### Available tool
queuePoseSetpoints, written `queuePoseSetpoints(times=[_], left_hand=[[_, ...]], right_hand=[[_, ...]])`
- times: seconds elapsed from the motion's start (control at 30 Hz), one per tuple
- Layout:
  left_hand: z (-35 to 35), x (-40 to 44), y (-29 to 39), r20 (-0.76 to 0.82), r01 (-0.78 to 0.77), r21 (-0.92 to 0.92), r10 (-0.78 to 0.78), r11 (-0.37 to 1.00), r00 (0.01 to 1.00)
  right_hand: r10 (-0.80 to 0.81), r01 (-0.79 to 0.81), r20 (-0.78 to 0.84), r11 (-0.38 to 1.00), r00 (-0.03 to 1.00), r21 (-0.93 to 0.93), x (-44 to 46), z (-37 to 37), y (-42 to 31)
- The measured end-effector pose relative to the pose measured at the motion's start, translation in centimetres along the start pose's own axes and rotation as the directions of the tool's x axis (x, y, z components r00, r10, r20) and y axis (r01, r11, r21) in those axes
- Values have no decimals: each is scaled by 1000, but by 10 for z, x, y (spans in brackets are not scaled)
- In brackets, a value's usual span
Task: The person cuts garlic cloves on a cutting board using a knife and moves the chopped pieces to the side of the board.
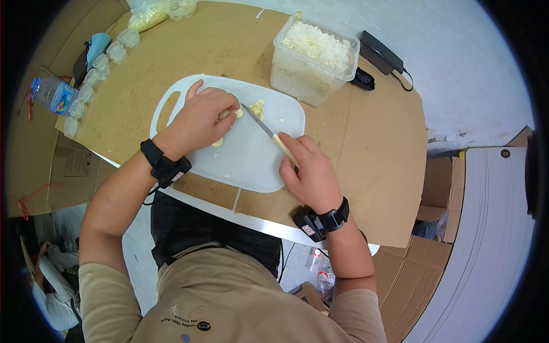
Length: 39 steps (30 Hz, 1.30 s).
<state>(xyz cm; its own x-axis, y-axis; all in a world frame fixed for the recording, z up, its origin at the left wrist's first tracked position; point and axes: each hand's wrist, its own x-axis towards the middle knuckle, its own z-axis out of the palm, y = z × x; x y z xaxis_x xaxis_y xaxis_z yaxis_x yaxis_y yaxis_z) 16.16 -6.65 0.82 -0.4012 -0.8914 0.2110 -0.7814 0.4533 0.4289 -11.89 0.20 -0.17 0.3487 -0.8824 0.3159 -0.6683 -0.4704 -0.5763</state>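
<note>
A white cutting board (251, 163) lies on the cardboard-covered table. My left hand (201, 117) rests over its upper part, fingers curled and pinching a pale garlic clove (238, 114). Another garlic clove (218, 142) lies on the board just below that palm. Closed around the cream handle of a small knife (264, 127) is my right hand (309, 171). The blade slants up and left, its tip close to my left fingertips. Beside the tip sits a small heap of cut garlic pieces (257, 107).
A clear plastic tub (303, 77) full of white chopped bits stands beyond the board, with a black adapter (382, 52) to its right. Several small clear cups (86, 93), a plastic bottle (60, 97) and bags (147, 15) line the left and far edges.
</note>
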Motion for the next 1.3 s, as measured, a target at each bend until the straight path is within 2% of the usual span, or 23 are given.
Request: queuePoseSetpoints(times=[0.1, 0.43, 0.5, 1.07, 1.3], left_hand=[[-1, 1, -1, 29, -78, 20, 78, 997, 997], [4, 4, -4, 67, -98, -47, 101, 994, 993], [5, 4, -4, 25, -129, -22, 129, 991, 991], [9, 3, -3, 13, -85, -46, 85, 995, 996], [9, 2, -4, -14, -94, -55, 94, 994, 996]], right_hand=[[-2, 2, 7, 1000, 1000, 2, 0, 0, 0], [-27, 27, 6, 1000, 1000, -16, 1, 0, -5], [-31, 32, 14, 999, 999, -39, 0, 0, -8], [-81, 85, 37, 989, 996, -123, 0, 7, -10], [-82, 82, -5, 992, 997, -91, 1, 7, -13]])
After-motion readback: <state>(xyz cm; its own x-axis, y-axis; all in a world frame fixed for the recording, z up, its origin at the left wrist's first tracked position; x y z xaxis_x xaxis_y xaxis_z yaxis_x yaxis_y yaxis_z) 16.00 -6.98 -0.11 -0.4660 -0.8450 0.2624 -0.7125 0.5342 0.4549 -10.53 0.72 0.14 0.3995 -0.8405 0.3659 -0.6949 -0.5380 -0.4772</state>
